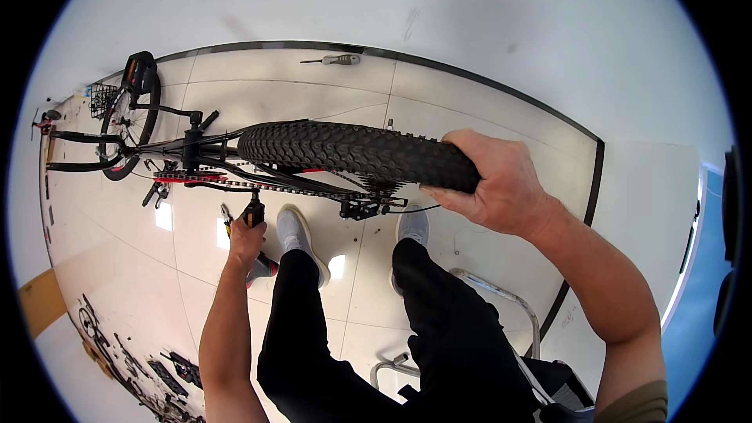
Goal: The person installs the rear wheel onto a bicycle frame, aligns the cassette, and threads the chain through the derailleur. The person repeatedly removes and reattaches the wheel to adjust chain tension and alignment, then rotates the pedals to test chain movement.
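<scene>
A black bicycle stretches from the left side to the middle, its knobby tyre [345,149] closest to me. My right hand [501,180] is closed around the right end of this tyre, thumb on the near side and fingers on the far side. My left hand [247,241] is closed on a black pedal [254,215] on the bicycle's near side. Beside the tyre run the chain [270,186] and the rear derailleur [360,208]. On the far side, a second pedal [141,74] sticks up in front of the other wheel [117,129].
By the far wall lies a screwdriver [341,59]. Yellow-and-black handled pliers [227,219] are on the tiles near my left hand. Several dark bicycle parts [182,368] lie at the lower left. A metal tube frame [505,294] stands beside my right leg.
</scene>
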A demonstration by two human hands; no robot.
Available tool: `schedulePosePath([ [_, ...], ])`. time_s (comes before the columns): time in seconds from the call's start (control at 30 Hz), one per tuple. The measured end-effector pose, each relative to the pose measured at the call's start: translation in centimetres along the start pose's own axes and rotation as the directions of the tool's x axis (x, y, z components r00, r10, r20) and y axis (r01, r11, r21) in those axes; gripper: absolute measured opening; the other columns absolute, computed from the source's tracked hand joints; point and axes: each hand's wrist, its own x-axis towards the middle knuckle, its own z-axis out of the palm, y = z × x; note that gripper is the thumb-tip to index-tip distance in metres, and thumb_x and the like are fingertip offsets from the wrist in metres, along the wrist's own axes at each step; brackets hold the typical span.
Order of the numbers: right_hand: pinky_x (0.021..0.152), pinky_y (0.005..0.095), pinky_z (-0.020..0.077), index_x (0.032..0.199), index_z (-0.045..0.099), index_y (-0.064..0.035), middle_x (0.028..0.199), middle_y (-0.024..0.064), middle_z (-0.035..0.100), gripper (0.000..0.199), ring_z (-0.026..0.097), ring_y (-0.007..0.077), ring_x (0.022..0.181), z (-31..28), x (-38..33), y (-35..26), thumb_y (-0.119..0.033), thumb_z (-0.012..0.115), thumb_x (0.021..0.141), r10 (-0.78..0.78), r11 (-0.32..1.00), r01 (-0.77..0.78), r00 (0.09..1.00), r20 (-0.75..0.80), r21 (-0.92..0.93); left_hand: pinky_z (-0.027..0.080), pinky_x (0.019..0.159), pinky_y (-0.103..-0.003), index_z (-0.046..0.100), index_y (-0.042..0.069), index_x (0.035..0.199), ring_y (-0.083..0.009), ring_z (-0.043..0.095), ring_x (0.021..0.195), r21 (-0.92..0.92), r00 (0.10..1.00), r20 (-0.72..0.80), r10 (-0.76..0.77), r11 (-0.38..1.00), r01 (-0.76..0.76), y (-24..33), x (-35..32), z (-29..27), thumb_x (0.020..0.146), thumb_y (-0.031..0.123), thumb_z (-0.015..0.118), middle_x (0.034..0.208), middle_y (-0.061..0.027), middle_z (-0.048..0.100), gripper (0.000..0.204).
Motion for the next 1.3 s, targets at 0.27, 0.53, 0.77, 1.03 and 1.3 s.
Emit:
schedulePosePath([
  [0.27,0.059,0.0392,0.0538,0.103,0.065,-0.009,0.08,0.0074,0.067,0.044,0.068,0.0279,0.067,-0.1,0.1,-0.1,-0.042,0.086,0.083,0.047,0.999,-0.047,0.998,0.052,-0.006,0.053,0.063,-0.034,0.063,0.004,0.091,-0.0163,0.062,0.068,-0.133,1.0,0.021,-0.003,0.991,0.006,0.5,-1.0,0.3,0.091,0.011,0.069,0.08,-0.0021,0.062,0.009],
  [0.53,0.059,0.0401,0.0544,0.102,0.065,-0.0085,0.079,0.0083,0.067,0.045,0.068,0.0291,0.068,0.0,-0.2,0.1,-0.042,0.087,0.081,0.005,1.0,-0.005,1.0,0.004,-0.002,0.052,0.069,-0.035,0.064,0.002,0.101,-0.0182,0.064,0.075,-0.118,0.998,0.063,-0.014,0.993,0.021,1.6,-1.9,0.0,0.091,0.013,0.07,0.088,-0.0038,0.064,0.016],
  [0.77,0.062,0.04,0.0547,0.102,0.065,-0.0096,0.081,0.008,0.068,0.043,0.069,0.0281,0.07,-0.3,0.1,-0.7,-0.041,0.086,0.082,0.056,0.998,-0.056,0.998,0.037,-0.001,0.048,0.104,-0.04,0.044,-0.007,0.152,-0.0345,0.061,0.121,0.106,0.993,-0.089,0.083,0.992,-0.073,0.1,-2.4,-0.2,0.087,0.023,0.074,0.133,-0.0267,0.062,0.077],
  [1.03,0.063,0.0399,0.0537,0.1,0.064,-0.011,0.083,0.0056,0.068,0.043,0.069,0.0286,0.074,-0.2,-0.7,-0.2,-0.048,0.082,0.085,0.057,0.998,-0.057,0.998,0.01,-0.023,0.044,0.11,-0.05,0.029,-0.005,0.161,-0.0403,0.051,0.139,-0.521,0.997,0.045,0.067,0.853,-0.034,13.4,-15.2,1.1,0.098,0.022,0.067,0.154,-0.0288,0.047,0.078],
  [1.3,0.066,0.042,0.0547,0.102,0.064,-0.0105,0.084,0.0065,0.069,0.047,0.07,0.0306,0.077,-0.7,-0.6,0.0,-0.05,0.082,0.083,0.06,0.996,-0.061,0.998,-0.009,-0.064,0.031,0.123,-0.06,0.013,0.005,0.164,-0.0433,0.025,0.155,-0.89,0.927,0.348,-0.137,0.262,0.373,17.6,-18.3,11.0,0.105,0.033,0.064,0.165,-0.0316,0.02,0.083],
])
